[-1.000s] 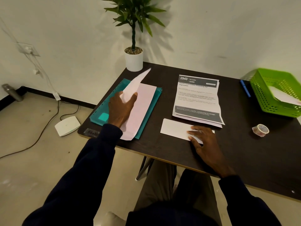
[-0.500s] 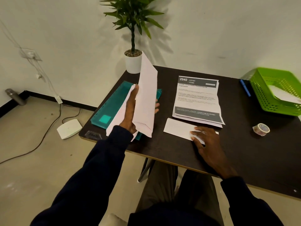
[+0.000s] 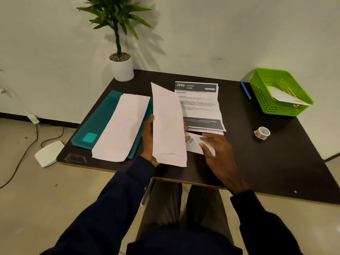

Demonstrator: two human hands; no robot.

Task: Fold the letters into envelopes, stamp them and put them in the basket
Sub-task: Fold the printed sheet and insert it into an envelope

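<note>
My left hand [image 3: 148, 138] holds a long white envelope [image 3: 168, 126] upright above the table's front middle. More envelopes [image 3: 122, 126] lie on a teal folder [image 3: 95, 122] at the left. My right hand [image 3: 218, 153] rests with spread fingers on a folded white letter [image 3: 193, 144], which lies flat just right of the held envelope. Printed letters [image 3: 199, 105] are stacked behind it. A green basket [image 3: 279, 92] at the far right holds one envelope. A roll of patterned tape [image 3: 262, 132] sits on the dark table [image 3: 257, 166].
A potted plant [image 3: 122, 68] stands at the table's back left corner. A blue pen [image 3: 245, 90] lies beside the basket. On the floor to the left are a white box [image 3: 48, 153] and cables.
My left hand lifted one envelope off the pile on the folder and carried it right, toward the folded letter. My right hand stayed on the folded letter.
</note>
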